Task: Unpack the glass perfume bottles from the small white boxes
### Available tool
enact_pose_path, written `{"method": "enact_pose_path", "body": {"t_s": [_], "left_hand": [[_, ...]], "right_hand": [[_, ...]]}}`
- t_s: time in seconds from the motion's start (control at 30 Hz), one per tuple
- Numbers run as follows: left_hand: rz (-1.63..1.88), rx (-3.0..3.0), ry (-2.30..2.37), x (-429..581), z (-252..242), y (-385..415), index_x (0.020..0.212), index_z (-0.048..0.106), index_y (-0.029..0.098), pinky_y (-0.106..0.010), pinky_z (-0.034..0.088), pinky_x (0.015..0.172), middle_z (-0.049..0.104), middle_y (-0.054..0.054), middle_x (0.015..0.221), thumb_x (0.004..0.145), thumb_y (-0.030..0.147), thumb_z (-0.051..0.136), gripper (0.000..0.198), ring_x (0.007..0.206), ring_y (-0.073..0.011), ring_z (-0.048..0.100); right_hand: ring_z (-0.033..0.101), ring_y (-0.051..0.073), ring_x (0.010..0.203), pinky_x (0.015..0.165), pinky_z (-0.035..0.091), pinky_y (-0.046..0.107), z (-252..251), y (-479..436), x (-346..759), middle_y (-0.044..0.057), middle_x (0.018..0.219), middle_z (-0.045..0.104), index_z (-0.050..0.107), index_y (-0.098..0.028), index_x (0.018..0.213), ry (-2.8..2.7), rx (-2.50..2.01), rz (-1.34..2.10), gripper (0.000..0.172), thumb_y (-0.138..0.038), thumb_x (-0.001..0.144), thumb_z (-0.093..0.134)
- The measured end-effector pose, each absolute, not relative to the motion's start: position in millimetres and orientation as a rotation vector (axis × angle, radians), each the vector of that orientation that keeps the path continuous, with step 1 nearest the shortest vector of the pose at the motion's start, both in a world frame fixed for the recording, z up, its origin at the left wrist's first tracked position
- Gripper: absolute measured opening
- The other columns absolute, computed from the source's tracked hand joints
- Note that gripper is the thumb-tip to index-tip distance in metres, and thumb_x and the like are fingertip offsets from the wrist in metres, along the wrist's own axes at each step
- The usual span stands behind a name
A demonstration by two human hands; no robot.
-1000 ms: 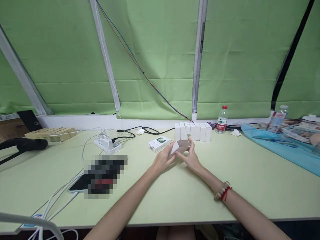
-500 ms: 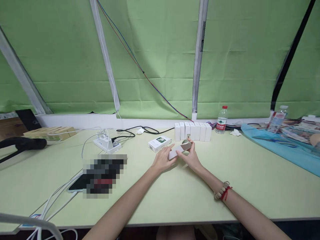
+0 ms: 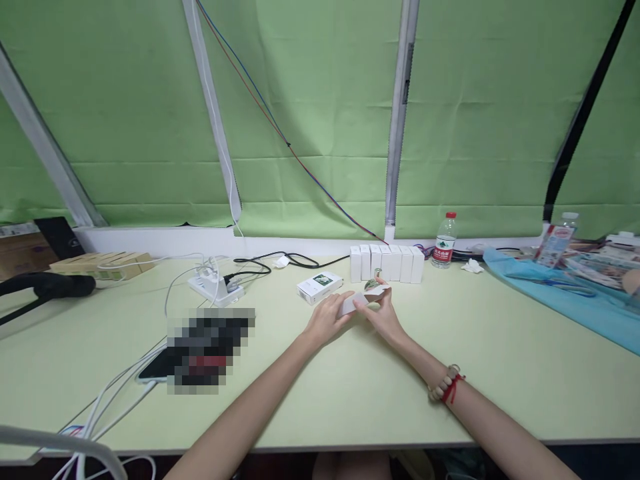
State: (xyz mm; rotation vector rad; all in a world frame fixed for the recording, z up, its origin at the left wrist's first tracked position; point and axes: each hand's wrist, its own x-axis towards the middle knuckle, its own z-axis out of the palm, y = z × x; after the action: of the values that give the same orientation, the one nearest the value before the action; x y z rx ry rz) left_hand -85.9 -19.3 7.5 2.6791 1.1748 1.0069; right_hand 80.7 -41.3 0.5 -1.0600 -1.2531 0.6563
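Both hands grip one small white box [image 3: 351,305] just above the table, tilted up to the right. My left hand [image 3: 325,319] is closed around its left end, and my right hand [image 3: 385,321] pinches its right side, where a pale flap stands out. Just beyond the box is a small greenish round thing [image 3: 371,285], partly hidden, with a small clear or metallic piece [image 3: 378,273] behind it; I cannot make out either kind. A white carton with a dark green picture [image 3: 320,287] lies flat to the left of my hands.
A row of several white boxes [image 3: 386,264] stands behind my hands. A red-capped water bottle [image 3: 443,241] and a crumpled tissue [image 3: 472,266] are to the right, near blue sheeting [image 3: 560,297]. Leftward are a power strip [image 3: 216,291], a blurred-out dark device [image 3: 200,350] and white cables [image 3: 95,407].
The box in my hands has turned slightly, and its flap at the right end now shows lighter and more spread. Both hands stay in nearly the same place.
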Motion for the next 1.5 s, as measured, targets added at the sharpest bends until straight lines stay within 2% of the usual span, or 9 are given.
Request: {"method": "enact_pose_path", "body": {"t_s": [0.13,0.27,0.37,0.5,0.63,0.8,1.0,1.23,1.5], "left_hand": [[1.068,2.702,1.206,-85.6,9.8,-20.4,0.125,0.042,0.024,-0.036,0.046,0.086,0.058,-0.007,0.112,0.081,0.023,0.047,0.045,0.105,-0.0213,0.054],[1.204,2.654,1.267,-85.7,8.7,-18.7,0.128,0.039,0.026,-0.036,0.046,0.087,0.056,-0.006,0.118,0.082,0.021,0.045,0.047,0.109,-0.0212,0.053],[1.195,2.617,1.343,-86.1,7.3,-17.2,0.127,0.043,0.027,-0.036,0.047,0.086,0.054,-0.005,0.121,0.080,0.015,0.043,0.049,0.110,-0.0209,0.052],[1.201,2.566,1.448,-86.9,6.7,-17.0,0.126,0.046,0.029,-0.036,0.048,0.086,0.050,-0.004,0.128,0.075,0.006,0.041,0.056,0.113,-0.0211,0.051],[1.302,2.509,1.533,-87.6,7.7,-18.4,0.126,0.046,0.030,-0.036,0.048,0.087,0.044,-0.002,0.135,0.076,0.006,0.040,0.056,0.113,-0.0218,0.051],[1.341,2.501,1.547,-87.6,9.4,-20.2,0.126,0.045,0.030,-0.035,0.048,0.086,0.041,-0.002,0.137,0.078,0.008,0.040,0.053,0.112,-0.0218,0.052],[1.334,2.489,1.550,-89.1,9.5,-19.3,0.128,0.043,0.031,-0.034,0.048,0.085,0.042,-0.002,0.137,0.079,0.008,0.041,0.054,0.112,-0.0214,0.052],[1.273,2.558,1.570,-87.7,8.4,-18.6,0.127,0.044,0.031,-0.033,0.050,0.080,0.044,-0.002,0.134,0.080,0.009,0.042,0.052,0.105,-0.0209,0.056],[1.328,2.530,1.530,-88.0,8.5,-18.3,0.135,0.033,0.030,-0.028,0.050,0.076,0.043,-0.002,0.136,0.079,0.008,0.041,0.060,0.109,-0.0197,0.053]], "right_hand": [[0.056,0.019,0.094,0.063,0.051,0.027,6.1,-46.2,79.6,0.005,0.106,0.058,0.037,-0.024,0.121,-1.243,-1.039,0.754,0.070,-0.046,0.061,0.066],[0.055,0.022,0.099,0.054,0.052,0.025,10.1,-50.2,77.3,0.007,0.112,0.056,0.033,-0.025,0.125,-1.196,-0.999,0.878,0.071,-0.047,0.065,0.063],[0.055,0.022,0.100,0.053,0.054,0.025,9.9,-49.3,76.0,0.007,0.116,0.054,0.030,-0.026,0.130,-1.148,-0.978,0.933,0.074,-0.049,0.067,0.060],[0.055,0.022,0.103,0.051,0.054,0.024,7.5,-44.4,75.5,0.008,0.125,0.048,0.032,-0.024,0.130,-1.116,-1.026,0.959,0.067,-0.056,0.073,0.047],[0.051,0.024,0.106,0.052,0.054,0.025,6.6,-42.0,76.5,0.009,0.124,0.044,0.043,-0.025,0.120,-1.130,-1.087,0.844,0.059,-0.052,0.069,0.054],[0.053,0.024,0.097,0.048,0.054,0.027,8.9,-42.5,77.6,0.009,0.112,0.047,0.049,-0.022,0.108,-1.085,-1.119,0.787,0.053,-0.048,0.064,0.062],[0.053,0.023,0.097,0.052,0.055,0.026,8.8,-41.0,78.0,0.011,0.121,0.041,0.061,-0.018,0.082,-1.101,-1.087,0.857,0.033,-0.049,0.070,0.055],[0.054,0.021,0.095,0.052,0.054,0.022,11.0,-41.9,78.0,0.009,0.124,0.043,0.060,-0.017,0.093,-0.973,-1.008,0.943,0.040,-0.048,0.067,0.058],[0.054,0.019,0.092,0.052,0.054,0.022,10.6,-39.7,78.6,0.007,0.115,0.048,0.065,-0.017,0.085,-0.975,-0.964,1.005,0.035,-0.046,0.065,0.061]]}}
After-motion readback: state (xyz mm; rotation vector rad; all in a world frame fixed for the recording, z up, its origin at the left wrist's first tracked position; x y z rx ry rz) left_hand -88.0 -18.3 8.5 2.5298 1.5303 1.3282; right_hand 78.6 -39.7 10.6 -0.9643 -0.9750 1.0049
